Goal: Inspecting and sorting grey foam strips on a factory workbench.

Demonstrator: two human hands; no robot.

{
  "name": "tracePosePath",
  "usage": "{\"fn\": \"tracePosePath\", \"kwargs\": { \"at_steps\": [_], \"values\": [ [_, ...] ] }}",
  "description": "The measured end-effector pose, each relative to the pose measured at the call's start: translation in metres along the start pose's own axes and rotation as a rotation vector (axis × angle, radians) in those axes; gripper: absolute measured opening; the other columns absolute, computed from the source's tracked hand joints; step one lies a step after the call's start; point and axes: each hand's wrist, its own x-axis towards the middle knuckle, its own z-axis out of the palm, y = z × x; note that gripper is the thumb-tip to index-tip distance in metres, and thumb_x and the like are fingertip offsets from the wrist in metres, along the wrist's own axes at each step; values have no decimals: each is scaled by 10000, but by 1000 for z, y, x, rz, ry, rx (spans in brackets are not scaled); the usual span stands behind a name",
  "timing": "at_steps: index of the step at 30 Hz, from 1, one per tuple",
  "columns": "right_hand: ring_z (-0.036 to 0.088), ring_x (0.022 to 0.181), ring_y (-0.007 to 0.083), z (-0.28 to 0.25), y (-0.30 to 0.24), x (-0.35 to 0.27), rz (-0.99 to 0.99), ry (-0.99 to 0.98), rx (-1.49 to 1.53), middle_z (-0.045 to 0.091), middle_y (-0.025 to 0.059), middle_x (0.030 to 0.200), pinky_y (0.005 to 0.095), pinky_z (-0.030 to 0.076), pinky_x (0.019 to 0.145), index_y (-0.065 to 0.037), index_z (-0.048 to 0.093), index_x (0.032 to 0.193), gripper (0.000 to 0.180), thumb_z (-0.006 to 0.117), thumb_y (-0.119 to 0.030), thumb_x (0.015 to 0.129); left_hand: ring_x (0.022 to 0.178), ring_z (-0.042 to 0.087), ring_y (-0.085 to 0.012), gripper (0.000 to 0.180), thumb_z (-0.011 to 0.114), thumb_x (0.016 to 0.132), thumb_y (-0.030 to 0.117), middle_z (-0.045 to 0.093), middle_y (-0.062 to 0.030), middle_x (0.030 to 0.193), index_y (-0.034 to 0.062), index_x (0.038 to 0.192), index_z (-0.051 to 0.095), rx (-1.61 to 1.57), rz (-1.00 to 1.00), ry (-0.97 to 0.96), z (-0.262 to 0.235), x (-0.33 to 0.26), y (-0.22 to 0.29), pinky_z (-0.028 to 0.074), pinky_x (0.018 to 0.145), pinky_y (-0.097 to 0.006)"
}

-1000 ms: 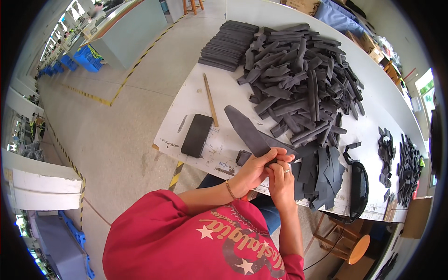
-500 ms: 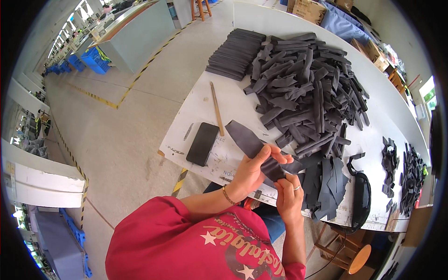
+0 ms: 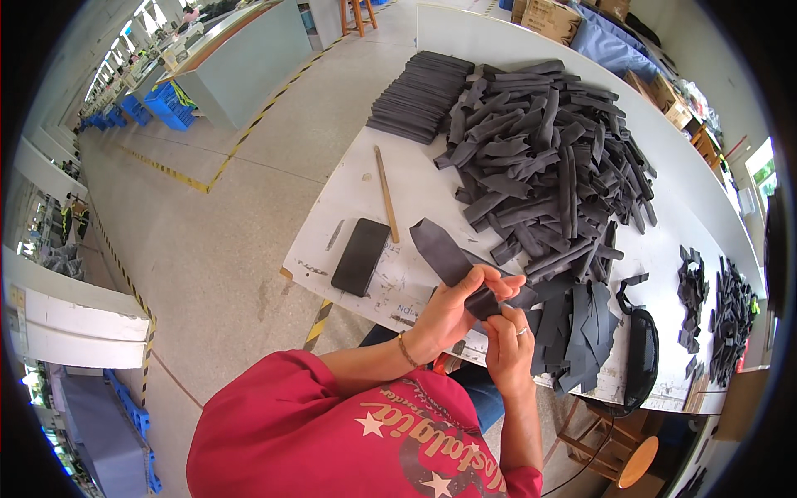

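My left hand (image 3: pixel 452 309) grips a long dark grey strip (image 3: pixel 444 253) that sticks out up and to the left over the white table (image 3: pixel 415 178). My right hand (image 3: pixel 508 349), with a ring on one finger, pinches the near end of the same strip just below the left thumb. Both hands are held over the table's near edge. To the right of my hands lies a fanned batch of flat dark strips (image 3: pixel 581 328). A large loose heap of dark strips (image 3: pixel 548 158) covers the table's middle.
A black phone (image 3: pixel 361 256) and a wooden stick (image 3: pixel 386 193) lie left of my hands. A neat stack of dark strips (image 3: pixel 419 91) sits at the far left. Small dark scraps (image 3: pixel 714 307) and a black bag (image 3: pixel 641 353) lie right. A wooden stool (image 3: pixel 618 452) stands below.
The strip has been drawn closer to me and my hands have shifted slightly right along its near end. My head has moved, so the table sits a little higher in view.
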Motion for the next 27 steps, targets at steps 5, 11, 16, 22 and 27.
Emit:
{"fn": "tracePosePath", "kwargs": {
  "at_steps": [5,11,16,22,27],
  "values": [
    [577,764,319,2,0,1,15,-54,0,541,129,904,405,483,615,-6,532,936,282,699,93,732,1254,521,-316,299,477,1017,295,680,-112,971,21,1055,588,-77,1,2,-9,3,-6,422,1059,-427],
    [571,762,336,7,6,-1,23,-57,28,542,137,907,411,484,607,-7,538,938,261,677,101,745,1242,529,-314,318,471,1019,299,675,-124,1028,12,1092,587,-119,-10,2,-12,4,-9,424,1051,-420],
    [592,845,255,14,1,-2,339,25,167,580,121,1005,320,481,722,1,561,961,167,669,23,835,1255,508,-311,424,439,1016,381,604,-194,1238,35,1231,558,60,20,47,-13,11,-4,370,1095,-447],
    [518,930,97,35,1,-3,627,471,669,519,50,1144,240,425,828,-20,549,906,139,683,-38,872,1260,508,-246,433,439,1019,362,559,-205,1315,19,1251,568,56,99,2,-9,26,17,383,1077,-391],
    [537,909,93,-1,-3,5,832,471,929,553,58,1144,244,439,807,6,566,1081,208,648,-66,904,1355,406,-293,390,393,1034,337,535,-162,1360,70,1251,575,143,201,-127,-14,29,24,309,1132,-500]
  ]
}}
